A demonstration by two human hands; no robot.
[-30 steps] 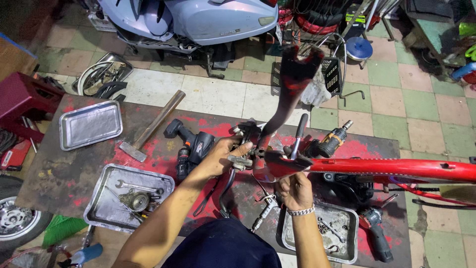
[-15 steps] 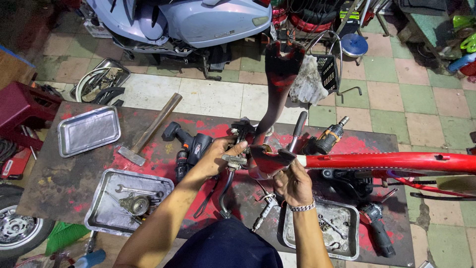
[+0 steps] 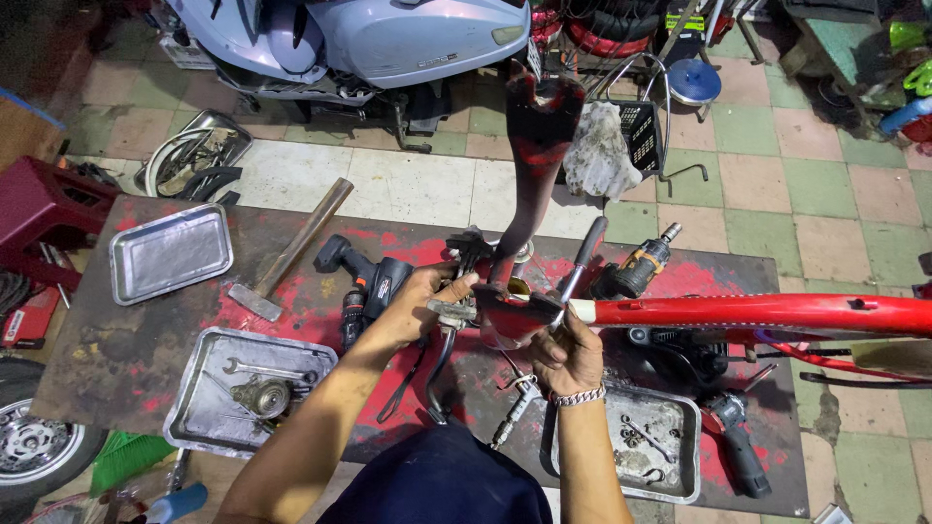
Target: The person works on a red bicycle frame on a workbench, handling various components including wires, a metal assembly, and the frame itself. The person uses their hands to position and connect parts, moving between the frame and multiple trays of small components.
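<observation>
A red bicycle frame (image 3: 757,312) lies across a paint-stained dark mat (image 3: 116,359), its dark red fork (image 3: 536,165) pointing away from me. My left hand (image 3: 417,303) grips a small metal part (image 3: 452,311) at the head of the frame, with a black lever hanging below it. My right hand (image 3: 568,351), with a chain bracelet on the wrist, holds the head end of the frame from below. A long black-handled tool (image 3: 581,260) leans against the frame just above that hand.
On the mat lie a hammer (image 3: 291,248), two cordless drills (image 3: 364,283) (image 3: 636,268), an empty metal tray (image 3: 170,252), a tray with a wrench and gear (image 3: 248,388) and a tray of small parts (image 3: 646,442). A pale blue scooter (image 3: 369,39) stands behind.
The view has shifted slightly; both hands stay at the frame's head, the right hand now lower under it. The frame has barely moved.
</observation>
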